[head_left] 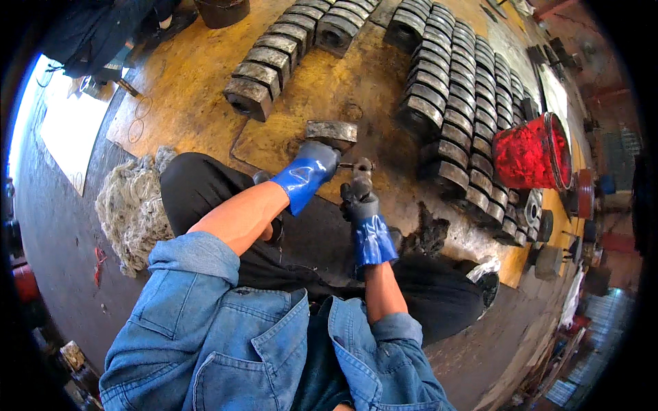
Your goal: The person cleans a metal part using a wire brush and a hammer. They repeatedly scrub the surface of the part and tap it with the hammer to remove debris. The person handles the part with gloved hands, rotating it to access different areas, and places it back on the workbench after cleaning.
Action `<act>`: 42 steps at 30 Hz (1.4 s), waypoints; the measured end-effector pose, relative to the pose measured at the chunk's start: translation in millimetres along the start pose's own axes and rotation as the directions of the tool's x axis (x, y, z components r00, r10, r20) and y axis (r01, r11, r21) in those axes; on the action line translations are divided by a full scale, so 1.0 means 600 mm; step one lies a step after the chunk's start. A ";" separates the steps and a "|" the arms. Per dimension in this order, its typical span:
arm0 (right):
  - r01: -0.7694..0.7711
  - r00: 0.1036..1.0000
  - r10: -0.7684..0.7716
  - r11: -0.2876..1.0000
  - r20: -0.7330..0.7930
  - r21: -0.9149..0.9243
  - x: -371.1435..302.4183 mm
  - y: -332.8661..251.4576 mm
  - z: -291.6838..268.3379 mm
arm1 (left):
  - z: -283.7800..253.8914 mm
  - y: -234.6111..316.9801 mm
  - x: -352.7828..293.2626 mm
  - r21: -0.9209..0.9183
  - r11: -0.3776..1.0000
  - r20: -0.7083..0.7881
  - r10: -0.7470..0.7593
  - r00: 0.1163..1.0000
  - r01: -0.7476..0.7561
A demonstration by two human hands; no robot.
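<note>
My left hand [317,163], in a grey and blue rubber glove, is closed against the near side of a worn metal block [332,131]. A thin metal rod [347,165] juts rightward from its fingers; the grip itself is partly hidden. My right hand [361,205], gloved alike, is wrapped round a short tool that looks like a hammer [361,177]. The hammer's head is up, beside the rod's end; whether they touch I cannot tell. The block lies on the stained yellowish floor sheet [288,144], apart from the rows of similar blocks.
Long rows of metal blocks [439,89] stand at the right, with shorter rows [274,58] at the far left. A red bucket [528,154] is beside the right rows. A heap of grey fibre waste [133,205] lies by my left knee. Another person's dark clothing [89,34] shows far left.
</note>
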State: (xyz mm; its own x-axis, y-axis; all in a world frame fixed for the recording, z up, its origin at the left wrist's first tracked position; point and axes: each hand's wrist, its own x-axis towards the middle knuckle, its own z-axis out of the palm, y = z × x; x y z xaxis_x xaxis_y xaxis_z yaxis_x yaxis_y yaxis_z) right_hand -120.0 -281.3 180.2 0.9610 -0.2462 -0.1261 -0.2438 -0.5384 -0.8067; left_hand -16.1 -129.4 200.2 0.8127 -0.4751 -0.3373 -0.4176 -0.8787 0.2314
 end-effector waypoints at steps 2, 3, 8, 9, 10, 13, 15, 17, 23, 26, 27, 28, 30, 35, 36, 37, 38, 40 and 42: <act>-0.419 0.906 0.345 0.816 0.246 0.399 -0.005 -0.001 0.010 | 0.031 -0.028 0.016 0.029 0.999 -0.003 -0.017 1.000 0.017; -0.423 0.903 0.345 0.813 0.255 0.401 -0.006 -0.018 0.004 | 0.048 -0.040 0.020 0.047 0.998 0.001 -0.036 0.999 0.036; -0.157 0.982 0.099 0.902 0.161 0.403 -0.025 -0.078 -0.045 | 0.018 -0.002 0.001 0.046 0.999 -0.010 -0.021 1.000 0.022; -0.148 0.982 0.092 0.918 0.167 0.368 -0.019 -0.063 -0.036 | 0.013 -0.001 0.000 0.032 0.999 -0.060 -0.005 0.998 0.007; -0.143 0.980 0.086 0.932 0.180 0.334 -0.013 -0.048 -0.020 | 0.024 -0.009 0.005 0.036 0.999 -0.060 -0.002 0.998 0.005; -0.643 0.709 0.503 0.748 0.495 0.161 0.021 0.006 0.024 | 0.044 -0.009 0.025 0.072 0.997 -0.046 0.001 0.999 0.002; -0.568 0.785 0.407 0.774 0.468 0.279 0.018 0.014 0.020 | 0.024 -0.007 0.012 0.051 0.999 -0.113 -0.005 0.994 0.011; -0.233 0.936 0.128 0.924 0.329 0.303 0.005 -0.060 -0.008 | 0.016 -0.014 -0.003 0.053 0.999 -0.012 -0.003 1.000 0.004; 0.515 0.853 -0.516 0.856 0.070 0.044 0.037 0.036 0.037 | 0.004 -0.004 -0.011 0.028 1.000 -0.130 0.014 0.991 -0.011; -0.757 0.573 0.495 0.625 0.654 0.191 0.003 0.103 0.039 | 0.000 0.022 -0.009 -0.027 0.999 -0.105 -0.036 0.994 0.033; -0.727 0.618 0.432 0.631 0.657 0.270 -0.009 0.110 0.052 | 0.008 0.017 -0.010 -0.032 0.999 -0.131 -0.033 0.991 0.029; -0.692 0.657 0.362 0.638 0.661 0.339 -0.012 0.123 0.061 | 0.019 -0.003 -0.006 -0.027 0.999 -0.048 -0.028 0.998 0.027; -0.611 0.707 0.306 0.718 0.638 0.332 0.007 0.145 0.060 | 0.020 -0.001 -0.017 0.009 1.000 -0.103 -0.016 0.995 0.017; -0.243 0.849 0.116 0.952 0.515 0.186 0.002 0.180 0.069 | 0.041 -0.024 -0.002 0.001 1.000 -0.260 -0.005 0.966 0.005; -0.027 0.891 -0.089 0.969 0.446 0.247 -0.004 0.094 0.047 | 0.046 -0.034 0.005 -0.021 1.000 -0.170 -0.004 0.985 0.001; 0.196 0.894 -0.288 0.940 0.343 0.278 -0.010 0.005 0.016 | 0.046 -0.034 0.014 -0.042 0.999 -0.087 0.009 0.996 -0.013; 0.405 0.850 -0.438 0.899 0.293 0.167 0.013 0.024 0.017 | 0.049 -0.032 0.019 -0.047 0.999 -0.084 0.005 0.996 -0.009; 0.597 0.765 -0.589 0.800 0.262 0.055 0.023 0.019 0.021 | 0.055 -0.028 0.023 -0.056 0.998 -0.087 -0.023 0.996 0.018; 0.746 0.650 -0.760 0.633 0.015 -0.207 0.021 -0.007 0.035 | 0.078 -0.041 0.024 -0.042 0.999 -0.166 -0.024 0.986 0.018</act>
State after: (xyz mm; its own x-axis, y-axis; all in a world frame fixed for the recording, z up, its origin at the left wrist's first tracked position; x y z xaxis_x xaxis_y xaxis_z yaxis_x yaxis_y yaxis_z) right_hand -104.3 -265.0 169.9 0.8116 0.2610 0.5227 0.5351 -0.6912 -0.4857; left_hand -13.1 -116.8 146.8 0.8789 -0.4390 -0.1864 -0.3857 -0.8842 0.2634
